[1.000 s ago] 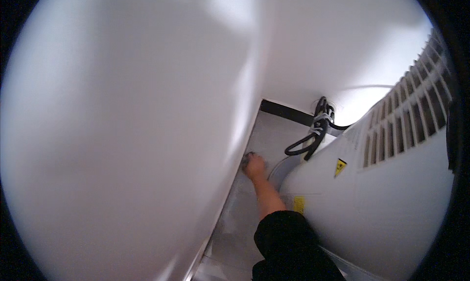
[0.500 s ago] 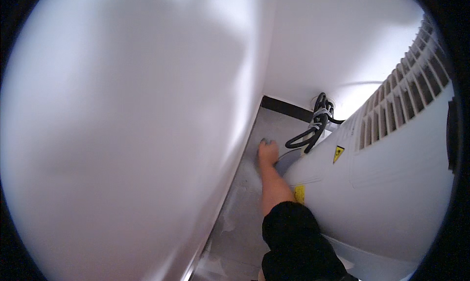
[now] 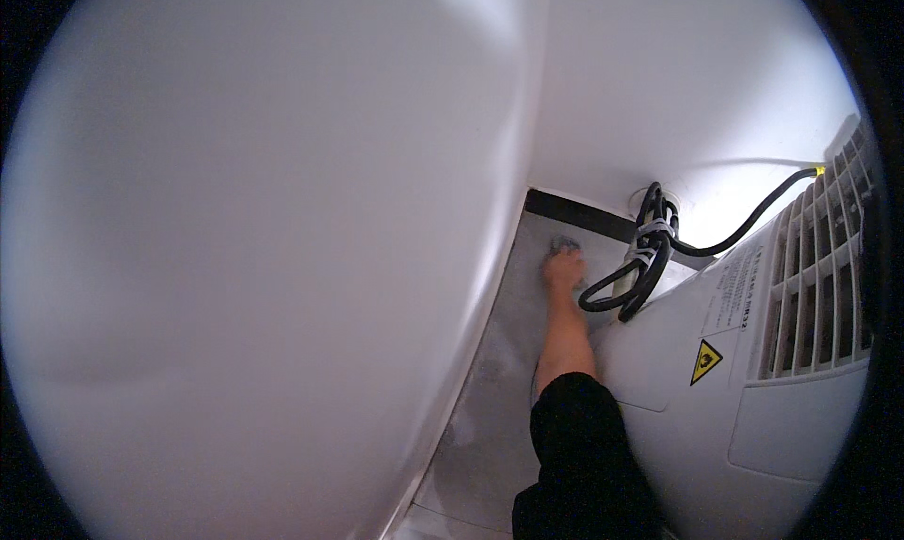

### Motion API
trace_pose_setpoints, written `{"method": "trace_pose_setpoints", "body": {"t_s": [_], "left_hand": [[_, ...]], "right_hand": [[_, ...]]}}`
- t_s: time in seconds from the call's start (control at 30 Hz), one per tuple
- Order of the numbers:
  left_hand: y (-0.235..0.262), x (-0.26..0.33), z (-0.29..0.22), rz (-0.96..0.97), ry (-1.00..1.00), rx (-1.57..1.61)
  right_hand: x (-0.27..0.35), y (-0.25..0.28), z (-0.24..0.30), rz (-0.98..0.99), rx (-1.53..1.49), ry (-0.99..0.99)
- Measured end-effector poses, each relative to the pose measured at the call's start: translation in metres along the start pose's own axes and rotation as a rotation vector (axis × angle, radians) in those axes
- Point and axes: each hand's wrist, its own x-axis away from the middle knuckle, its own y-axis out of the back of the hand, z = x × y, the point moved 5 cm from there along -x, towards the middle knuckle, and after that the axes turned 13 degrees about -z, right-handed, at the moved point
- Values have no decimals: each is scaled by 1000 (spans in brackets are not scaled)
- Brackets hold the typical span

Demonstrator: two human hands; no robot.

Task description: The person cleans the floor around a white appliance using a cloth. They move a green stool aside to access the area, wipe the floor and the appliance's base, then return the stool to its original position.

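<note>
My right hand (image 3: 563,274) reaches down into a narrow gap, its forearm bare below a black sleeve (image 3: 579,446). The fingers press a small grey cloth (image 3: 564,245) against the grey floor (image 3: 494,418), close to the black skirting strip (image 3: 584,215) at the far end. What kind of wad the cloth is stays too small to tell. My left hand is out of view.
A large white panel (image 3: 264,257) fills the left side. On the right stands a white appliance (image 3: 753,427) with vent slats (image 3: 819,295) and a yellow warning sticker (image 3: 705,360). A bundled black cable (image 3: 633,274) hangs just right of my hand.
My right hand has slid with the cloth farther along the floor toward the black skirting strip. The view has shifted, showing more of the cable and the appliance.
</note>
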Motion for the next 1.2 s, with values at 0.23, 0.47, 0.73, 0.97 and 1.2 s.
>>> {"method": "trace_pose_setpoints", "body": {"t_s": [0.23,0.47,0.73,0.97,1.2], "left_hand": [[17,-18,28,46,-60,42],[57,-10,44,71,-38,63],[92,8,39,-31,6,39],[86,15,11,89,142,1263],[82,63,-69,639,37,1577]], "right_hand": [[65,9,51,135,-221,292],[137,30,33,319,-331,378],[255,87,17,354,-374,697],[355,109,2,493,-459,952],[401,133,-28,631,-411,1129]]}}
